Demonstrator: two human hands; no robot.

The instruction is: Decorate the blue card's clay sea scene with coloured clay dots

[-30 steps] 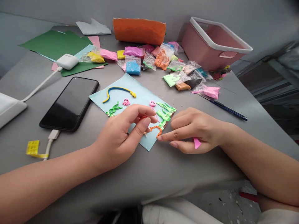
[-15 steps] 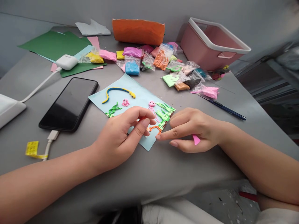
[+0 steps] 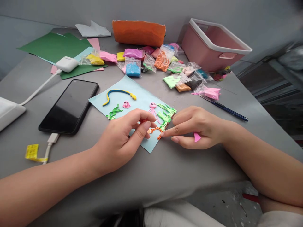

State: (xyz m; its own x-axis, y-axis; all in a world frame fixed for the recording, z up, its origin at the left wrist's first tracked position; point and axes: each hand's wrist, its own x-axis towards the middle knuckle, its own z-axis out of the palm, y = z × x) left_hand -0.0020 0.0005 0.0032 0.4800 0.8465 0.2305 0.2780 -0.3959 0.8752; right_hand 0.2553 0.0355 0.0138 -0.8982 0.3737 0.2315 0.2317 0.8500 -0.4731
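Note:
A light blue sheet lies on the table with clay figures on it: a yellow-and-blue eel, a pink octopus, a pink jellyfish and green seaweed. My left hand is over the sheet's lower part, thumb and fingers closed together; a bit of red-orange shows between them, its form hidden. My right hand reaches its index fingertip to the small orange clay rings at the sheet's right edge. A flat pink piece sticks out from its curled fingers.
Several bags of coloured clay lie behind the sheet, with an orange box and a pink basket beyond. On the left are a phone with a cable, a white charger case and green paper. A pen lies right.
My right index fingertip has moved slightly up onto the orange rings, and one end of the ring row now shows below it. My left hand has barely moved.

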